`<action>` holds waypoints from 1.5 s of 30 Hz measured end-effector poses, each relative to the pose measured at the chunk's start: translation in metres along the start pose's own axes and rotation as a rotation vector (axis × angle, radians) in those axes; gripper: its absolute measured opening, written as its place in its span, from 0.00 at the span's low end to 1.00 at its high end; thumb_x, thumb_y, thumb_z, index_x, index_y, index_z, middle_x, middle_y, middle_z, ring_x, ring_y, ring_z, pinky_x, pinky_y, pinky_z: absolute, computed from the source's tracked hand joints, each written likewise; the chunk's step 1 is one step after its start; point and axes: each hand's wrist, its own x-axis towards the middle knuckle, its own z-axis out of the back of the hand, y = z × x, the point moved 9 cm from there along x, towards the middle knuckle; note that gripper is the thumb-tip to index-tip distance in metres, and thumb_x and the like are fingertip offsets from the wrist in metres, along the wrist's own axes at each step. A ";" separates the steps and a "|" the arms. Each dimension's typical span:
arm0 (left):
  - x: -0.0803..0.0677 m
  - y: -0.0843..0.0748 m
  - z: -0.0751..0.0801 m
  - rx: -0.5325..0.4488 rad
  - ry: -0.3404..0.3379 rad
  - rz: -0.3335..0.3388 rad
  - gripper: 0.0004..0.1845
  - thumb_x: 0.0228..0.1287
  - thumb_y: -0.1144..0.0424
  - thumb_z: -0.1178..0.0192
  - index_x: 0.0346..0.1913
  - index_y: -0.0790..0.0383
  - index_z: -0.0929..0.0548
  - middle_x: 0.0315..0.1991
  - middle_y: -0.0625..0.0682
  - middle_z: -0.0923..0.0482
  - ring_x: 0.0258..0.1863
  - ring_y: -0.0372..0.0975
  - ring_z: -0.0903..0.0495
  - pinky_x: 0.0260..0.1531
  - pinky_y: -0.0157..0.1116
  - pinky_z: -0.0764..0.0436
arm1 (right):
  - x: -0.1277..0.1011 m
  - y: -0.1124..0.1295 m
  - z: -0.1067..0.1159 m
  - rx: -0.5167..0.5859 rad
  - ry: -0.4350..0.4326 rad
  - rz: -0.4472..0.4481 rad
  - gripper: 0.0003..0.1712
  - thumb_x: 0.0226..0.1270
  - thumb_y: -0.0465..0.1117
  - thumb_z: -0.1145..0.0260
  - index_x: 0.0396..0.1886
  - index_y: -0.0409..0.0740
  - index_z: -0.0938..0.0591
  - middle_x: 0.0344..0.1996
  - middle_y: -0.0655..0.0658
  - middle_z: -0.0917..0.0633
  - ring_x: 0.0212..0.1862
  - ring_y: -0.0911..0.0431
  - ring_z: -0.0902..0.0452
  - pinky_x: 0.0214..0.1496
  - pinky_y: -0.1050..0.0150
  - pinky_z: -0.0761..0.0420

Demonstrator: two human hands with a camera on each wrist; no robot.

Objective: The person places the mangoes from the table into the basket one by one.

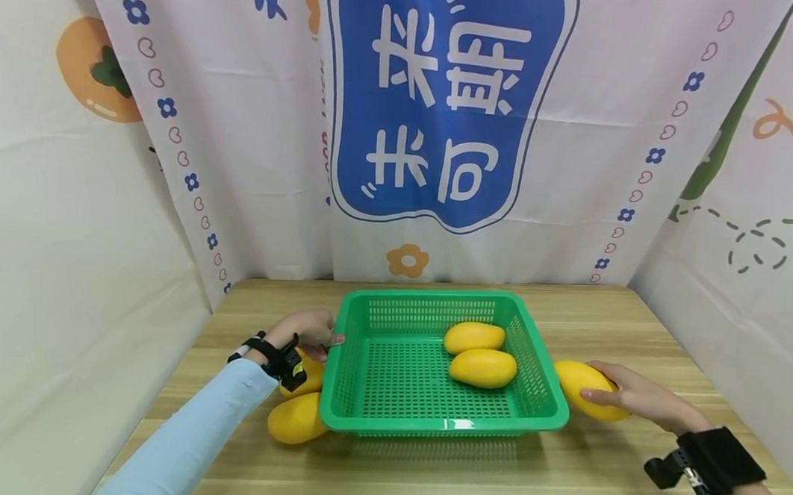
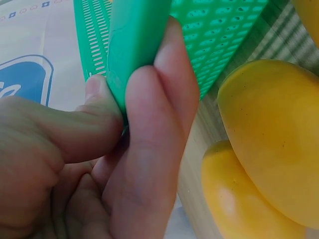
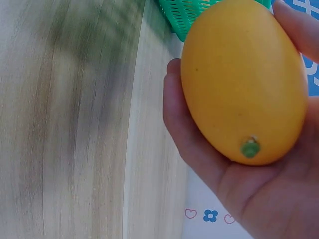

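Observation:
A green slotted basket sits mid-table with two yellow mangoes inside at its right. My left hand pinches the basket's left rim between thumb and fingers. Two more mangoes lie on the table just left of the basket, below that hand; the left wrist view shows them close. My right hand grips another mango just outside the basket's right wall, stem end toward the palm.
The wooden table is walled by printed white cloth on the left, back and right. Bare tabletop lies in front of the basket and behind it.

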 end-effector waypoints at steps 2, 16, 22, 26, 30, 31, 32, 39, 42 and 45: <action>0.000 0.000 0.000 0.002 0.002 -0.001 0.16 0.78 0.61 0.48 0.32 0.66 0.19 0.20 0.49 0.25 0.15 0.32 0.25 0.22 0.26 0.19 | 0.000 -0.001 0.000 -0.002 -0.003 -0.002 0.41 0.71 0.52 0.38 0.70 0.26 0.36 0.53 0.38 0.21 0.52 0.48 0.28 0.56 0.45 0.25; -0.002 -0.001 0.000 -0.003 -0.001 -0.012 0.16 0.78 0.61 0.49 0.30 0.64 0.19 0.19 0.49 0.27 0.16 0.32 0.26 0.22 0.25 0.20 | 0.000 0.006 0.001 0.001 -0.013 0.030 0.36 0.72 0.50 0.38 0.67 0.28 0.34 0.46 0.41 0.20 0.46 0.50 0.27 0.48 0.56 0.25; -0.001 0.001 -0.001 -0.004 0.003 -0.007 0.16 0.77 0.61 0.49 0.30 0.64 0.20 0.19 0.49 0.27 0.16 0.32 0.26 0.22 0.25 0.20 | -0.001 0.007 0.003 0.000 -0.027 0.019 0.35 0.72 0.50 0.37 0.65 0.29 0.32 0.44 0.41 0.20 0.45 0.50 0.27 0.47 0.57 0.26; 0.000 0.001 -0.002 -0.009 0.011 -0.011 0.16 0.78 0.61 0.49 0.31 0.65 0.19 0.19 0.48 0.27 0.16 0.32 0.26 0.22 0.25 0.20 | -0.002 0.007 0.005 -0.004 -0.037 0.007 0.35 0.72 0.51 0.38 0.65 0.29 0.32 0.43 0.41 0.20 0.44 0.50 0.27 0.46 0.58 0.26; 0.001 0.002 -0.002 -0.023 0.016 -0.008 0.17 0.78 0.61 0.50 0.33 0.66 0.18 0.19 0.48 0.25 0.15 0.31 0.26 0.21 0.25 0.20 | -0.003 0.010 0.007 -0.022 -0.054 0.009 0.34 0.72 0.51 0.37 0.64 0.29 0.32 0.43 0.42 0.20 0.45 0.50 0.27 0.46 0.58 0.26; 0.001 0.003 -0.002 -0.026 0.017 -0.006 0.17 0.78 0.61 0.50 0.33 0.67 0.17 0.19 0.48 0.25 0.15 0.31 0.26 0.21 0.25 0.20 | -0.003 0.010 0.007 -0.025 -0.056 0.011 0.34 0.72 0.51 0.37 0.64 0.29 0.32 0.43 0.41 0.20 0.45 0.50 0.27 0.46 0.58 0.26; 0.001 0.003 -0.001 -0.027 0.016 -0.003 0.17 0.78 0.61 0.50 0.33 0.66 0.17 0.19 0.48 0.25 0.15 0.31 0.26 0.21 0.25 0.20 | -0.003 0.011 0.008 -0.029 -0.058 0.009 0.35 0.72 0.52 0.37 0.65 0.29 0.32 0.43 0.41 0.20 0.45 0.50 0.27 0.46 0.58 0.26; 0.002 0.001 -0.001 -0.029 0.016 -0.011 0.16 0.78 0.62 0.49 0.32 0.66 0.18 0.19 0.48 0.27 0.16 0.32 0.26 0.22 0.25 0.19 | -0.005 0.011 0.010 -0.042 -0.080 -0.020 0.38 0.71 0.53 0.37 0.67 0.29 0.33 0.45 0.41 0.20 0.45 0.50 0.27 0.46 0.58 0.26; 0.002 0.001 -0.001 -0.022 0.015 -0.008 0.16 0.78 0.61 0.49 0.32 0.65 0.18 0.19 0.47 0.27 0.16 0.32 0.26 0.22 0.25 0.20 | -0.005 0.010 0.011 -0.042 -0.087 -0.024 0.39 0.71 0.53 0.37 0.67 0.28 0.34 0.45 0.41 0.20 0.45 0.50 0.27 0.46 0.58 0.26; 0.002 0.002 0.000 -0.014 0.014 -0.006 0.17 0.78 0.61 0.49 0.31 0.65 0.18 0.18 0.47 0.27 0.15 0.31 0.26 0.22 0.25 0.20 | -0.006 0.010 0.011 -0.041 -0.091 -0.027 0.39 0.71 0.53 0.37 0.68 0.28 0.35 0.46 0.41 0.20 0.45 0.50 0.27 0.46 0.58 0.26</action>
